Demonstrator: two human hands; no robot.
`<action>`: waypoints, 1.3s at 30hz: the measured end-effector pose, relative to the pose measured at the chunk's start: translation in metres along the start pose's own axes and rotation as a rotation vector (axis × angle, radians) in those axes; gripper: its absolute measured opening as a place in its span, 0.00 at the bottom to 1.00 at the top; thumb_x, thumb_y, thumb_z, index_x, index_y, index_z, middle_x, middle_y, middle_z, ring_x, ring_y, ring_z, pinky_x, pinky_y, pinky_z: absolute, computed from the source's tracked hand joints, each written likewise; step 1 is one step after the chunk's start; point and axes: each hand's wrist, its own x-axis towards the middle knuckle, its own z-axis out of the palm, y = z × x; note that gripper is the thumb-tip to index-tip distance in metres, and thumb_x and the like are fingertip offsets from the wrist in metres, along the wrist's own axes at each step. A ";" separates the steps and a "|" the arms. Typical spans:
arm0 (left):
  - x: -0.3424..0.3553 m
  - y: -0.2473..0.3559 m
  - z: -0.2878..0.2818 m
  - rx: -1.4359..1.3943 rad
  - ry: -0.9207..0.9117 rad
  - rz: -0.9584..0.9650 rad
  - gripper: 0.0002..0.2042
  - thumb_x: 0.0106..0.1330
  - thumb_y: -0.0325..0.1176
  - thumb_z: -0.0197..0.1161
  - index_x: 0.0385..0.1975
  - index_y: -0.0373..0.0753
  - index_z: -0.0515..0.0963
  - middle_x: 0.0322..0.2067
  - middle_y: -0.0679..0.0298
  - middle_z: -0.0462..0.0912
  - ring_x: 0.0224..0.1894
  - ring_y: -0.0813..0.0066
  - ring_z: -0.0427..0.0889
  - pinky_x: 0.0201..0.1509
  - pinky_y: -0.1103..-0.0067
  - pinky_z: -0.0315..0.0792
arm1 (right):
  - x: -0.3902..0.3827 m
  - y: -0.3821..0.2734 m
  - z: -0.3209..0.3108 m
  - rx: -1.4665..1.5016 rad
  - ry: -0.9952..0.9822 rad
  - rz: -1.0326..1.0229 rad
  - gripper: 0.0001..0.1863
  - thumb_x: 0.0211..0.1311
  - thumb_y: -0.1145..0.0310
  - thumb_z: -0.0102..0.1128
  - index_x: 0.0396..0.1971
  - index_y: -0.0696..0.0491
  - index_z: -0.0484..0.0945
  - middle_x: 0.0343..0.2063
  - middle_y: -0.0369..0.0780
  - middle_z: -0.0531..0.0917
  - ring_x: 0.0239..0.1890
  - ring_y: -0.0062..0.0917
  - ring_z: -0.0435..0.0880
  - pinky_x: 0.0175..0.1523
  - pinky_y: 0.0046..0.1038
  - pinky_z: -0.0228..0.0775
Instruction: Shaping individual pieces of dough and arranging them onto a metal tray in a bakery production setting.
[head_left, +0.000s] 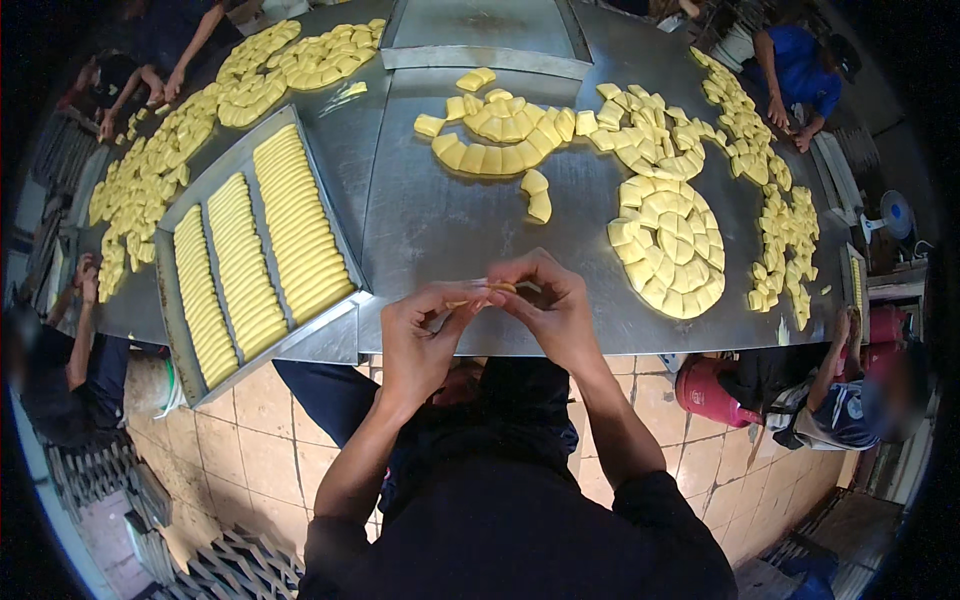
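My left hand (420, 335) and my right hand (562, 312) meet fingertip to fingertip at the near edge of the metal table (420, 230). Thumbs and fingers of both are pinched together around something small and orange-brown. Those fingers cover most of it, so its kind is unclear. Just beyond my hands lies a short strip of cut yellow dough pieces (537, 197). Farther back, more pieces form a curved cluster (490, 158). Right of my hands sits a round spiral of cut dough (667, 245), with a looser heap (645, 130) behind it.
At left, a metal tray (300, 336) holds three rows of rolled dough and overhangs the table edge. An upturned-looking metal pan (487, 30) stands at the back. Dough heaps (150, 160) line the left side. Several people work around the table, one in blue (800, 75) at far right.
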 end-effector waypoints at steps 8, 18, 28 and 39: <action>0.014 -0.009 -0.018 0.013 -0.151 -0.284 0.10 0.70 0.26 0.67 0.48 0.35 0.86 0.40 0.59 0.90 0.42 0.80 0.87 0.48 0.80 0.81 | 0.012 -0.022 -0.025 -0.524 -0.279 -0.038 0.10 0.65 0.74 0.68 0.46 0.54 0.88 0.31 0.40 0.84 0.36 0.23 0.86 0.42 0.27 0.78; 0.020 -0.055 -0.015 0.570 -0.403 0.092 0.06 0.65 0.27 0.71 0.40 0.34 0.85 0.32 0.57 0.82 0.31 0.68 0.81 0.36 0.71 0.74 | 0.027 0.033 -0.042 -0.769 -0.531 -0.276 0.09 0.62 0.70 0.69 0.39 0.58 0.85 0.31 0.44 0.82 0.32 0.41 0.83 0.40 0.34 0.76; 0.032 -0.069 -0.022 0.223 -0.439 -0.133 0.10 0.61 0.32 0.75 0.33 0.34 0.82 0.31 0.57 0.78 0.33 0.61 0.77 0.38 0.68 0.71 | 0.027 0.048 -0.056 -0.746 -0.528 -0.260 0.12 0.61 0.66 0.70 0.40 0.56 0.84 0.35 0.42 0.81 0.40 0.40 0.83 0.42 0.39 0.76; 0.035 -0.081 -0.028 0.613 -0.262 0.356 0.22 0.55 0.38 0.80 0.38 0.36 0.72 0.27 0.58 0.74 0.27 0.64 0.75 0.33 0.70 0.69 | 0.024 0.054 -0.072 -1.069 -0.283 -0.282 0.15 0.53 0.56 0.78 0.28 0.49 0.82 0.21 0.36 0.79 0.26 0.29 0.79 0.36 0.32 0.64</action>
